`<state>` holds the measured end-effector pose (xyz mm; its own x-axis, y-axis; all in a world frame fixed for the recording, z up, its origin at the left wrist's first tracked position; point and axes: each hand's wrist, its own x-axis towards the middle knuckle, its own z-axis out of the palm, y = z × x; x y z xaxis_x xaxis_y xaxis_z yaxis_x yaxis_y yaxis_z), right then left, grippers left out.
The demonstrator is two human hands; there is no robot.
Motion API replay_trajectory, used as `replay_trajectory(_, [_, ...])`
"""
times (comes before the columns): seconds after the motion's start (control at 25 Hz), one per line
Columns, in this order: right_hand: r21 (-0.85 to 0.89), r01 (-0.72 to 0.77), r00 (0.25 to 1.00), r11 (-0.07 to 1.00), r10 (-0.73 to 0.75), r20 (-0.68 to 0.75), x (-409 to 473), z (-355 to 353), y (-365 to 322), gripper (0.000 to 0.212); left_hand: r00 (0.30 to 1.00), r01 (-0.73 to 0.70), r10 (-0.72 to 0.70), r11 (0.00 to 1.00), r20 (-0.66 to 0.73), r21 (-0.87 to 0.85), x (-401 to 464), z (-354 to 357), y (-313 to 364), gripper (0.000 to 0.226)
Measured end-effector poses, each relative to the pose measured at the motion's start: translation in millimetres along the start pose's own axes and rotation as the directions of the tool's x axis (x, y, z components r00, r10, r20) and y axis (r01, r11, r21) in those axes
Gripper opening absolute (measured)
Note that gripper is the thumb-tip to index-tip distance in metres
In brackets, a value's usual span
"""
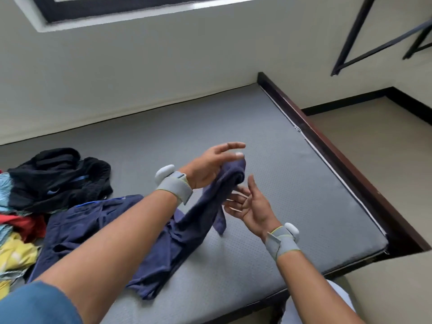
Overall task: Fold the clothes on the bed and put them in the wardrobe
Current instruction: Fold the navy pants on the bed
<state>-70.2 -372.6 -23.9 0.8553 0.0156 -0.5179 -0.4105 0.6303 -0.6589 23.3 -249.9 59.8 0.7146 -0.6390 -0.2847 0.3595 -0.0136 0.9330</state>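
Fingers of left hand (pixel 210 164): they are lying mostly straight, pointing to the right; the thumb and the palm seem to be pinching the raised end of the purple-blue garment (pixel 187 232), but blur is hiding the exact grip.
Fingers of right hand (pixel 251 204): they are spreading open and relaxed, palm turning up, just beside the hanging cloth; I cannot tell if the fingertips are touching it.
Purple-blue garment: its top end is hanging up at the left hand, bunched in a roll, and the rest is trailing down and lying on the bed (pixel 268 171), near the front edge.
Navy garment (pixel 77 228): it is lying flat on the bed, to the left, partly under the left forearm.
Black garment (pixel 58 178): it is sitting crumpled behind the navy one.
Coloured pile (pixel 16 244): red, yellow and light blue clothes are lying at the left edge of the bed.
Wrists: both are wearing grey bands (pixel 175 187), each with a white device.
Bed: a grey mattress is sitting in a dark frame, against the pale wall (pixel 140 73).
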Motion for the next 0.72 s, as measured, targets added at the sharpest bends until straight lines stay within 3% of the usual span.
replay_trajectory(0.08, [0.166, 0.048, 0.999, 0.985, -0.052, 0.017, 11, -9, -13, 0.045, 0.981, -0.018, -0.021, 0.979, 0.191, 0.201, 25, 15, -6, 0.058])
replay_trajectory(0.16, [0.424, 0.209, 0.976, 0.881, -0.214, -0.037, 20, -22, -28, 0.043, 0.960, -0.071, -0.058, 0.895, 0.275, 0.439, 45, 21, -10, 0.070])
replay_trajectory(0.2, [0.534, 0.319, 0.944, 0.783, -0.314, -0.104, 26, -36, -36, 0.050, 0.958, -0.132, -0.053, 0.791, 0.282, 0.597, 59, 25, -12, 0.075])
replay_trajectory(0.28, [0.576, 0.506, 0.851, 0.641, -0.478, -0.216, 35, -62, -52, 0.060, 0.964, -0.239, 0.001, 0.452, 0.267, 0.860, 84, 30, -19, 0.085])
replay_trajectory(0.32, [0.529, 0.571, 0.812, 0.627, -0.525, -0.255, 38, -72, -57, 0.058, 0.967, -0.252, 0.038, 0.300, 0.252, 0.920, 94, 32, -25, 0.089])
replay_trajectory(0.4, [0.414, 0.645, 0.764, 0.642, -0.556, -0.328, 39, -83, -65, 0.059, 0.965, -0.250, 0.122, 0.149, 0.233, 0.957, 107, 38, -45, 0.082])
replay_trajectory(0.52, [0.365, 0.678, 0.726, 0.638, -0.505, -0.466, 45, -92, -74, 0.064, 0.962, -0.190, 0.221, 0.110, 0.162, 0.976, 122, 48, -75, 0.060])
replay_trajectory(0.64, [0.327, 0.702, 0.670, 0.633, -0.429, -0.606, 52, -107, -74, 0.065, 0.973, -0.157, 0.191, 0.141, 0.129, 0.977, 134, 55, -89, 0.040])
replay_trajectory(0.68, [0.336, 0.694, 0.662, 0.637, -0.381, -0.645, 54, -111, -74, 0.064, 0.978, -0.165, 0.158, 0.197, 0.135, 0.966, 138, 55, -90, 0.033])
replay_trajectory(0.72, [0.351, 0.689, 0.653, 0.634, -0.333, -0.681, 54, -114, -75, 0.062, 0.989, -0.138, 0.096, 0.329, 0.112, 0.934, 141, 55, -89, 0.028])
